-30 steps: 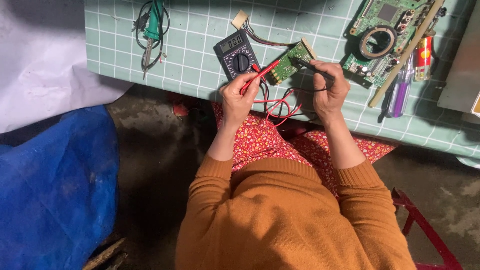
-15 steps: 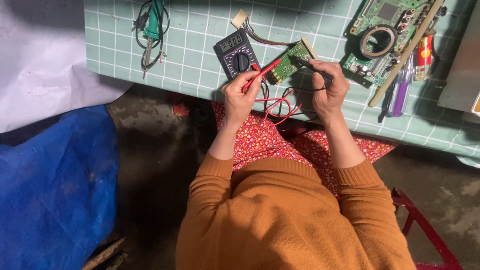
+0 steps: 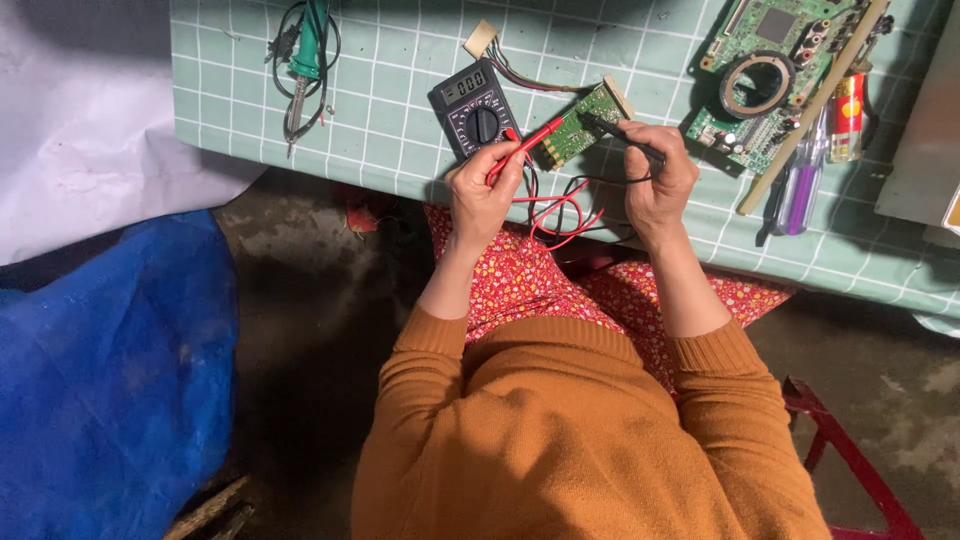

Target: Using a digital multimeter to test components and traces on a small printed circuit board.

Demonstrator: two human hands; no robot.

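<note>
Slim probes (image 3: 527, 150) touch small green board (image 3: 578, 124).

A slim red test probe (image 3: 527, 148) and a black test probe (image 3: 622, 137) angle onto a small green circuit board (image 3: 578, 125) lying flat on the green gridded mat.

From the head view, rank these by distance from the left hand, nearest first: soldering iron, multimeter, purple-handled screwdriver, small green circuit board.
Measured from the left hand, which holds the red probe:
1. Multimeter, just above the hand.
2. Small green circuit board, up and to its right, at the probe tip.
3. Soldering iron, far upper left on the mat.
4. Purple-handled screwdriver, far right, beyond the right hand.
</note>
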